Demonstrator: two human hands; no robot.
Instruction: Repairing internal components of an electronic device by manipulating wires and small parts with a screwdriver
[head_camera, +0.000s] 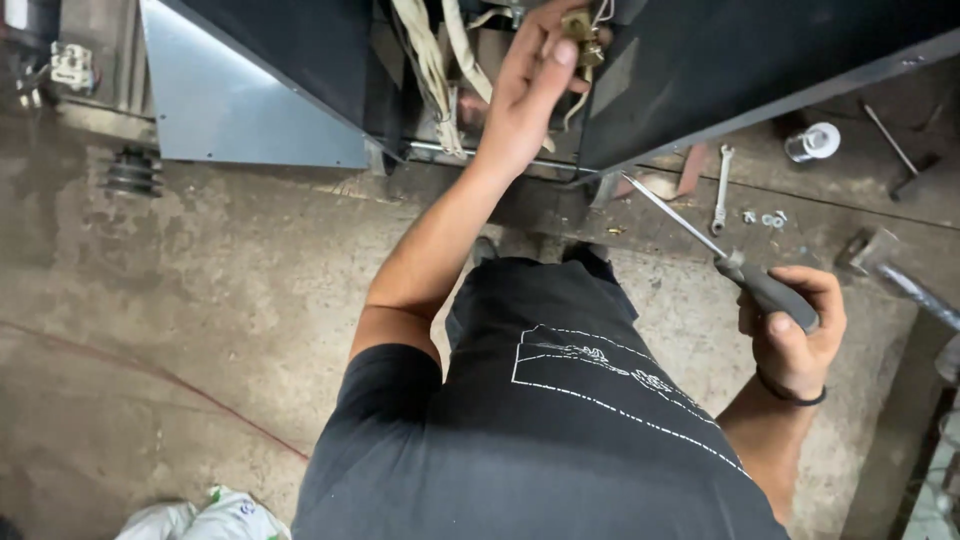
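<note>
The left hand is reaching far into the open dark cabinet, fingers pinching a small brass fitting among pale cables. The right hand is gripping a screwdriver, idle; a wrench is lying on the floor.

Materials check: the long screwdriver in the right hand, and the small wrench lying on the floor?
Long screwdriver in the right hand: bright, thin shaft, likely bare or plated steel; dark grey matte handle, probably plastic or rubber. Small wrench on the stained concrete floor: pale silvery sheen, likely plated steel.
</note>
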